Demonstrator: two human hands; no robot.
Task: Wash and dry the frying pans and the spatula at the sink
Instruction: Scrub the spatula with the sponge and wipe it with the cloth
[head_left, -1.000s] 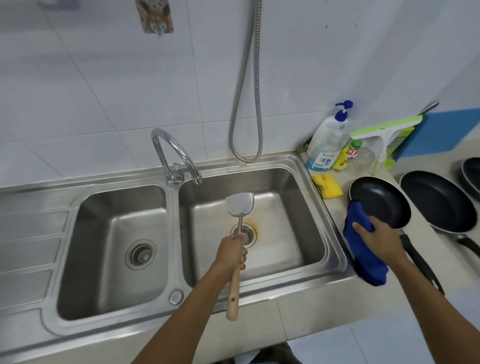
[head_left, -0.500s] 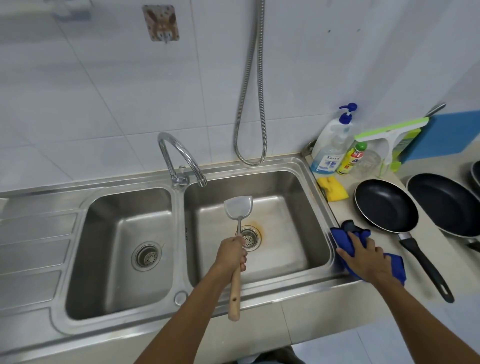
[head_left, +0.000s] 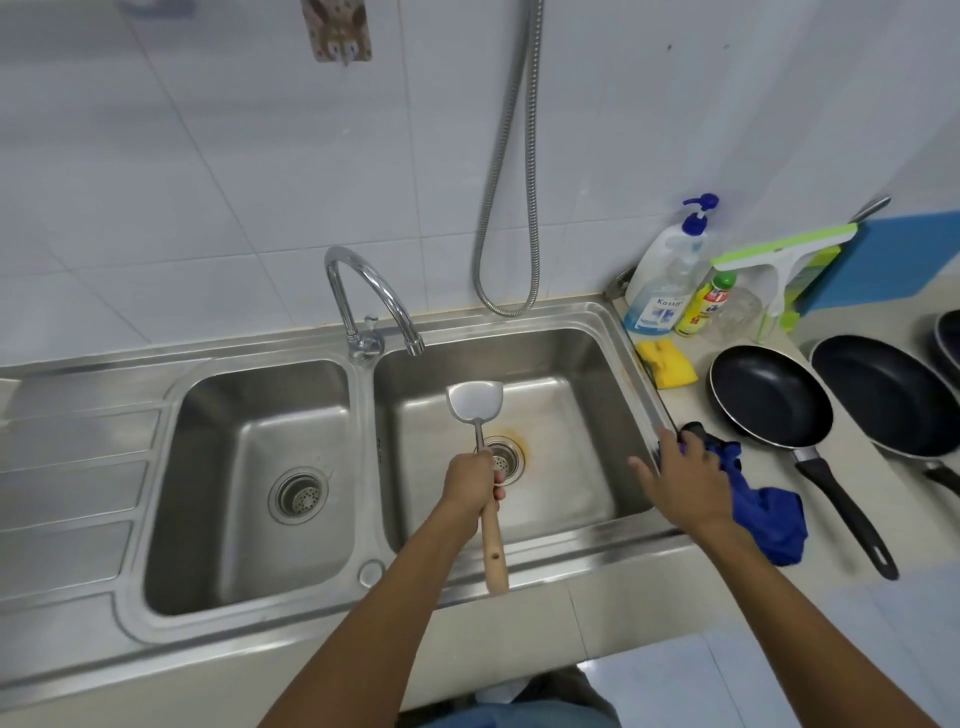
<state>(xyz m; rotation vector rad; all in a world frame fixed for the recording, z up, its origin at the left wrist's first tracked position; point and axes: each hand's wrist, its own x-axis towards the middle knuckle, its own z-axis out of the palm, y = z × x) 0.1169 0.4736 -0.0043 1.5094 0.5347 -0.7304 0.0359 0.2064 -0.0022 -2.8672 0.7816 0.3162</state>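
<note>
My left grip (head_left: 470, 483) clenches the spatula (head_left: 475, 400) by its wooden handle, blade ahead of my knuckles over the right basin (head_left: 597, 364). My right grip (head_left: 680, 478) lies on the blue cloth (head_left: 769, 514); whether it pinches it, I cannot tell. The nearest frying pan (head_left: 769, 400) sits just right of it on the surface (head_left: 898, 504).

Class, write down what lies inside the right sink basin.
A drain ringed by an orange stain. The left hand holds the spatula over the basin, covering part of the drain and the floor beneath it.
</note>
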